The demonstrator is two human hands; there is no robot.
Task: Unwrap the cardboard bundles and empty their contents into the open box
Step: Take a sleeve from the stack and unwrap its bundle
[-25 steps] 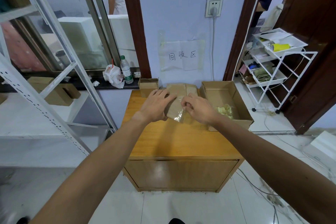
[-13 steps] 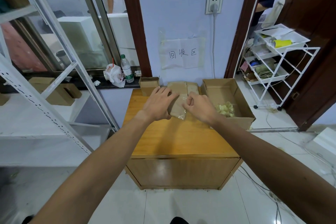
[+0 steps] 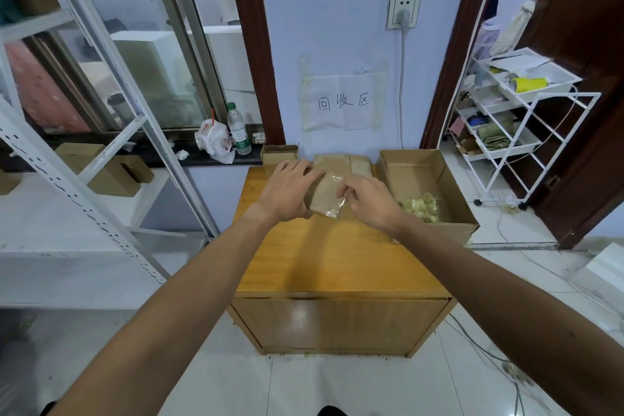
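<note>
A flat cardboard bundle (image 3: 323, 194) wrapped in clear plastic film is held just above the wooden cabinet top (image 3: 334, 257). My left hand (image 3: 288, 191) grips its left side. My right hand (image 3: 366, 197) pinches the loose film at the bundle's right edge. Behind them two more wrapped cardboard bundles (image 3: 344, 162) lie flat against the wall. To the right sits the open cardboard box (image 3: 449, 186), with a heap of small yellow-green pieces (image 3: 420, 206) at its near end.
A small open carton (image 3: 279, 155) stands at the cabinet's back left. A water bottle (image 3: 238, 130) and a plastic bag (image 3: 214, 142) sit on the window ledge. White metal shelving (image 3: 84, 132) stands at left, a white wire cart (image 3: 520, 121) at right. Cables trail on the floor.
The bundle has lifted slightly toward me. My right hand has shifted from the bundle's top to its right edge and now pinches the film there.
</note>
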